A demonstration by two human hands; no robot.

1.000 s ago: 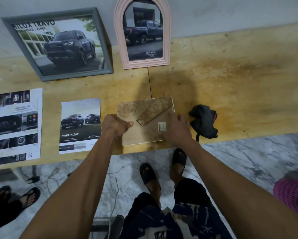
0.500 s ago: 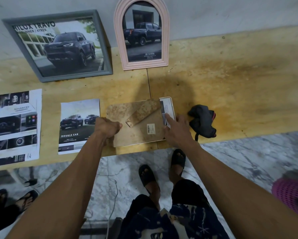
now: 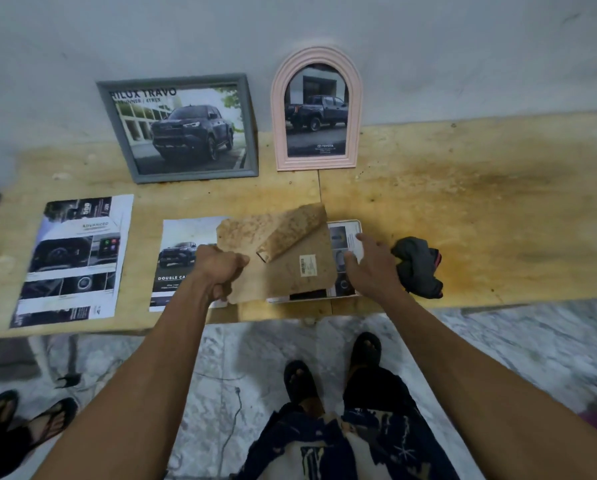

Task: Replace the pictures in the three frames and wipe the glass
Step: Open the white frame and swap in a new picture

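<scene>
My left hand (image 3: pixel 221 270) grips the left edge of a brown backing board (image 3: pixel 290 261) with a folded stand, lifted and slid left off a white frame (image 3: pixel 354 225) lying face down. An old picture (image 3: pixel 340 237) shows inside that frame. My right hand (image 3: pixel 369 268) rests with spread fingers on the picture and frame. A grey frame (image 3: pixel 186 131) and a pink arched frame (image 3: pixel 316 110) lean against the wall, each showing a dark pickup truck. A loose "Double Cab" picture (image 3: pixel 176 261) lies under my left hand. A dark cloth (image 3: pixel 418 266) lies right of my right hand.
A larger brochure sheet (image 3: pixel 75 258) lies at the left of the stained wooden table (image 3: pixel 480 220). The table's front edge runs just below my hands. On the marble floor are my sandalled feet (image 3: pixel 331 372), a thin cable (image 3: pixel 234 414) and another person's feet (image 3: pixel 20 420) at lower left.
My left hand has pulled the backing board leftward and up off the white frame, uncovering the picture inside. My right hand moved from the board onto the exposed picture.
</scene>
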